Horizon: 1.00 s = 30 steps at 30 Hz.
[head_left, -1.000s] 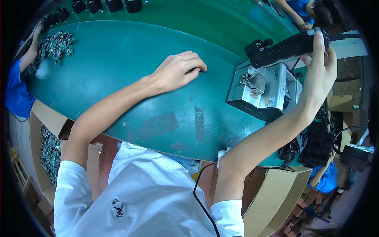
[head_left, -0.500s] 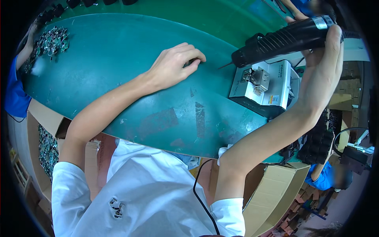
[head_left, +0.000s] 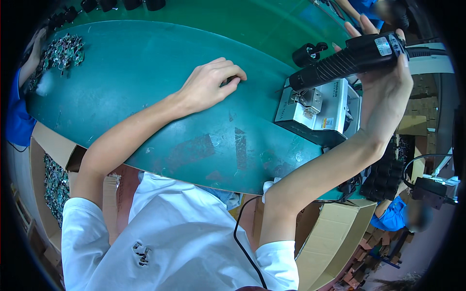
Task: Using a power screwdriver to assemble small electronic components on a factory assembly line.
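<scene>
My right hand [head_left: 386, 94] holds a black electric screwdriver [head_left: 342, 63] by its rear end, several fingers stretched out past the body. The tool points left, its front end above the metal pick-up part of a silver-and-black screw feeder [head_left: 330, 104]. Its thin bit shows near the feeder's far left edge; whether it touches a screw cannot be made out. My left hand [head_left: 208, 85] rests on the green table [head_left: 184, 131], left of the feeder. Its fingers are curled and thumb and forefinger nearly meet; anything inside is hidden.
A heap of small circuit boards with wires [head_left: 63, 51] lies at the far left beside another person's arm. Black cylindrical parts [head_left: 131, 4] stand beyond the table, and one black part [head_left: 308, 54] sits behind the feeder. Cardboard boxes [head_left: 335, 233] flank me. Co-workers in blue are at right.
My right hand has lowered the screwdriver and brought its front end over the feeder; its fingers are more spread. The left hand has barely moved.
</scene>
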Tool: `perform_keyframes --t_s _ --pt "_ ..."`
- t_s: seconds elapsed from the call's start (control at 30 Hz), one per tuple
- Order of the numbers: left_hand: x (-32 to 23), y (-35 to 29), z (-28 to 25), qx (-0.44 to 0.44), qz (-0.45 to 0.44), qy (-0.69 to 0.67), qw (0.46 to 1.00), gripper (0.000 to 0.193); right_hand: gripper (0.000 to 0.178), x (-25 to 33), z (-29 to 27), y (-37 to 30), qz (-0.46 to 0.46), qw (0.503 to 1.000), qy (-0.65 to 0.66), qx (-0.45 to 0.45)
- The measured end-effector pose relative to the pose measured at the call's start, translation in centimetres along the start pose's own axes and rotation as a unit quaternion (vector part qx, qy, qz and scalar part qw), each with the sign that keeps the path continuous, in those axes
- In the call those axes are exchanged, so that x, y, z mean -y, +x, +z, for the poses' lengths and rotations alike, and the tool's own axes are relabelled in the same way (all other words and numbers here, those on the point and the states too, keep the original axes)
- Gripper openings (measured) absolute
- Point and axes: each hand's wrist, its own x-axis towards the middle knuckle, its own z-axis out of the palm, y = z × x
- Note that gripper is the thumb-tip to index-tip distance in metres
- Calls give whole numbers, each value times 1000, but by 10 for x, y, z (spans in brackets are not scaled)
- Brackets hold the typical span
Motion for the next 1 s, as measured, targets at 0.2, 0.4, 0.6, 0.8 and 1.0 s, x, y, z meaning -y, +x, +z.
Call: perform_keyframes --t_s 0.2,0.4,0.6,0.8,1.0 --pt "1 -1 -1 -6 0 -3 1000 12 60 -3 -11 1 -23 1000 8 13" --pt "0 2 2 4 -6 -13 1000 12 57 4 -12 2 6 1000 0 4" --pt "1 0 -3 6 -10 -4 1000 12 55 3 -3 -2 15 992 -95 -76" --pt "-5 4 2 23 3 -5 1000 12 59 13 -16 -12 14 993 -116 -5" --pt "-2 2 -2 24 -8 11 1000 12 71 16 -6 -8 27 995 -98 -7"
